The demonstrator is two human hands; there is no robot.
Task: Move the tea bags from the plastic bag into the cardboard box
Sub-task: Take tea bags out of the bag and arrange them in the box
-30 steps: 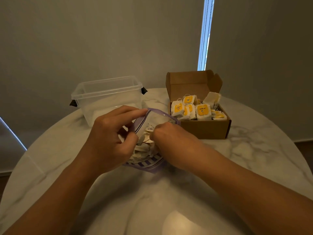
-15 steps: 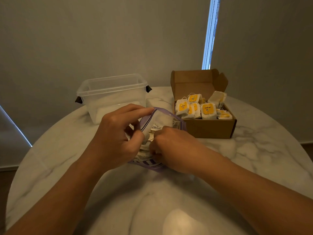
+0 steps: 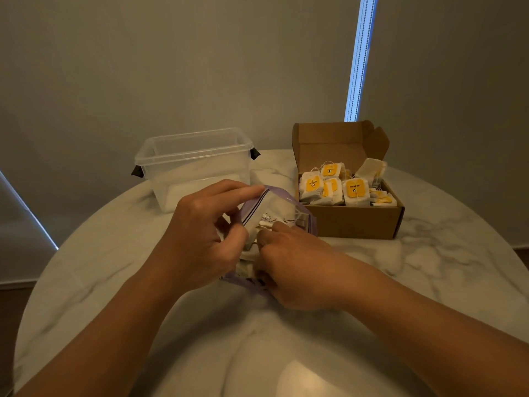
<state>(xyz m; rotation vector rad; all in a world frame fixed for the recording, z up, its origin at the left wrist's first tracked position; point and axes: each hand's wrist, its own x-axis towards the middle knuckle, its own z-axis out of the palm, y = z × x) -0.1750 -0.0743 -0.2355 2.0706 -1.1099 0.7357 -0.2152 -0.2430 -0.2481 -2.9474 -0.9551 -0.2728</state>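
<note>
Left grip [image 3: 200,224] pinches one plastic bag [image 3: 282,207]; right grip [image 3: 294,270] inside it, hold unclear; one cardboard box [image 3: 355,222] beside.

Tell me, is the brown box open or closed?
Open. The cardboard box has its lid standing up at the back, and tea bags with yellow tags show inside it.

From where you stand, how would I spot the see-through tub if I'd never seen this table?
Start at the round marble table. At its far side, left of the open cardboard box of yellow-tagged tea bags, stands the clear plastic tub. Unlike the brown box it is see-through; unlike the soft plastic bag it is rigid, with a black clip at each end.
</note>
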